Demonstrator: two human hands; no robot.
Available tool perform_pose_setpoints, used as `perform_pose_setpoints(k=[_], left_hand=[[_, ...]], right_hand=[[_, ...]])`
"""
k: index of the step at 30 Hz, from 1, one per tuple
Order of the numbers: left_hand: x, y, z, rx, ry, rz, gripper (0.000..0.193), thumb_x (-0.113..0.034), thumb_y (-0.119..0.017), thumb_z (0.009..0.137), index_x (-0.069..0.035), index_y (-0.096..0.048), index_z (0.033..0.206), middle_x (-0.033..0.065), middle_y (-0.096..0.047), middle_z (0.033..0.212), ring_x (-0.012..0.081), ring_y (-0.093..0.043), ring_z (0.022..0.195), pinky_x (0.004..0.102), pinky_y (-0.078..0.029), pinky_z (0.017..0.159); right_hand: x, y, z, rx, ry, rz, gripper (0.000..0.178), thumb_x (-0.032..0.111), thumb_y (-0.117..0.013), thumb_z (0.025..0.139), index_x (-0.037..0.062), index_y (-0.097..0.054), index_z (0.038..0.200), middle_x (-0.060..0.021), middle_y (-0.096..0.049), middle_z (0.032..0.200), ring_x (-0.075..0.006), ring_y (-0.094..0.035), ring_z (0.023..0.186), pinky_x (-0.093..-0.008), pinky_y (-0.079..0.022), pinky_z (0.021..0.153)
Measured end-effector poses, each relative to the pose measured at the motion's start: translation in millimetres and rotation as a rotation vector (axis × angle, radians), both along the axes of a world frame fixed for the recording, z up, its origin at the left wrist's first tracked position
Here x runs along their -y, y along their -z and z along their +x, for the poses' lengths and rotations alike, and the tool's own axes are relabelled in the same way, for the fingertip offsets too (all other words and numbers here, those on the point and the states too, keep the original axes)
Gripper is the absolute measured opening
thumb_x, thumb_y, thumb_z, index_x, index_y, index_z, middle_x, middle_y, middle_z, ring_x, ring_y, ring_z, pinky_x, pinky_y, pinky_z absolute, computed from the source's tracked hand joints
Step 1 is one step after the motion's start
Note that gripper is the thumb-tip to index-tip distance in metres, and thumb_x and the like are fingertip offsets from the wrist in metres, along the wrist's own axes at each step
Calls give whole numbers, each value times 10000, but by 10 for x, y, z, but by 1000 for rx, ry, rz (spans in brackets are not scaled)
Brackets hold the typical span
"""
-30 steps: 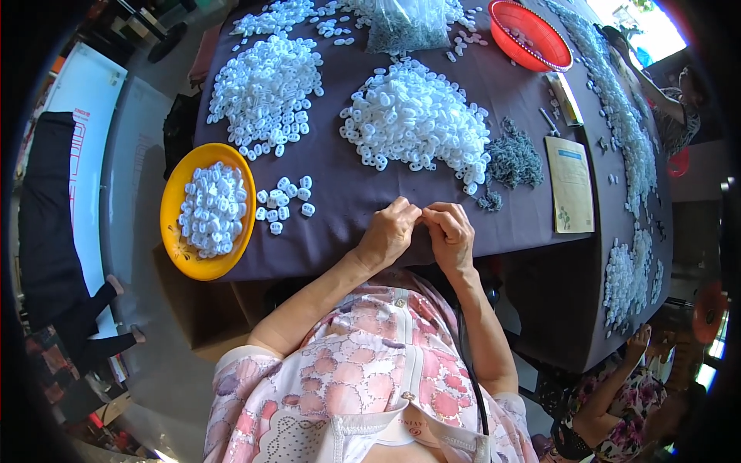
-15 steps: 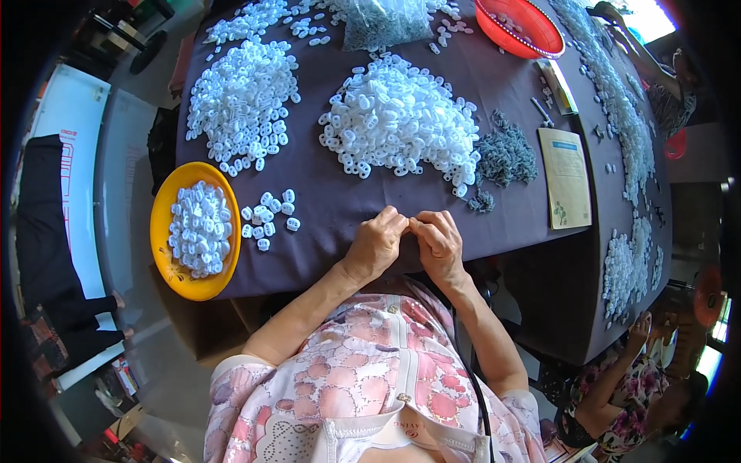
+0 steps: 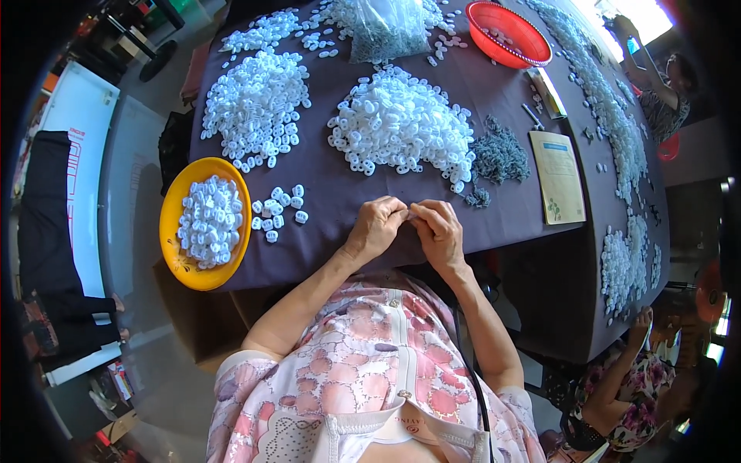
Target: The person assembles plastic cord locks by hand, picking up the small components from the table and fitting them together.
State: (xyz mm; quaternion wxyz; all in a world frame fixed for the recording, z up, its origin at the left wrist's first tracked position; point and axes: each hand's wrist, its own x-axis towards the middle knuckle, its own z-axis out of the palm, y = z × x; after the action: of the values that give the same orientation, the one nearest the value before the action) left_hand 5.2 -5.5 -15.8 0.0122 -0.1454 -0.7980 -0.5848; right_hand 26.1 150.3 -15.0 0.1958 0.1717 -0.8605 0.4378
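Note:
My left hand (image 3: 377,227) and my right hand (image 3: 438,231) meet fingertip to fingertip over the near edge of the dark tablecloth (image 3: 324,231). Both are closed in a pinch; whatever lies between the fingers is too small and covered to name. Beyond them rises a large heap of small white oval plastic pieces with holes (image 3: 401,123). Right of that heap is a pile of small grey-green parts (image 3: 500,150). A few loose white pieces (image 3: 278,208) lie to the left, beside a yellow oval tray (image 3: 171,231) filled with more of them.
Another white heap (image 3: 255,104) sits at the far left, and a clear bag of grey parts (image 3: 390,31) at the back. A red basket (image 3: 532,55) and a brown notebook (image 3: 558,177) are on the right. Two other people (image 3: 664,100) work along the right-hand table.
The view has shifted slightly, so the table's things sit a little differently in it. My hands stay together in the same pinch, their fingers slightly moved.

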Motion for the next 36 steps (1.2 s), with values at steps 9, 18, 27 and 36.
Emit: perform_pose_setpoints(k=[9,18,27,36], left_hand=[[56,-42,-33,375,16,74,143,-121,-609,872,-6,-653,799,-27,-539,562,20,-462,454,202,-369,425],[44,-22,-23,396,-2,118,146,-126,-621,864,-8,-652,784,-27,-552,575,20,-474,452,193,-371,411],[90,-163,-37,518,-16,120,185,-143,-648,840,16,-630,747,24,-583,572,55,-509,481,248,-424,461],[956,-192,153,103,-302,-521,127,-87,-590,780,4,-619,697,176,-641,682,347,-641,656,400,-512,589]], right_hand=[[-593,-92,-138,-49,380,327,58,72,-669,758,91,-647,808,-59,-558,805,-252,-543,768,-364,-423,682],[-550,-60,-237,-21,366,507,64,134,-662,759,114,-611,792,-44,-531,825,-253,-512,813,-382,-375,693],[-462,-170,-198,-42,292,522,62,56,-559,791,70,-504,817,-93,-521,804,-281,-511,769,-383,-382,674],[-177,-171,-24,108,103,130,127,-59,-548,748,34,-508,824,-118,-528,731,-310,-554,663,-376,-445,583]])
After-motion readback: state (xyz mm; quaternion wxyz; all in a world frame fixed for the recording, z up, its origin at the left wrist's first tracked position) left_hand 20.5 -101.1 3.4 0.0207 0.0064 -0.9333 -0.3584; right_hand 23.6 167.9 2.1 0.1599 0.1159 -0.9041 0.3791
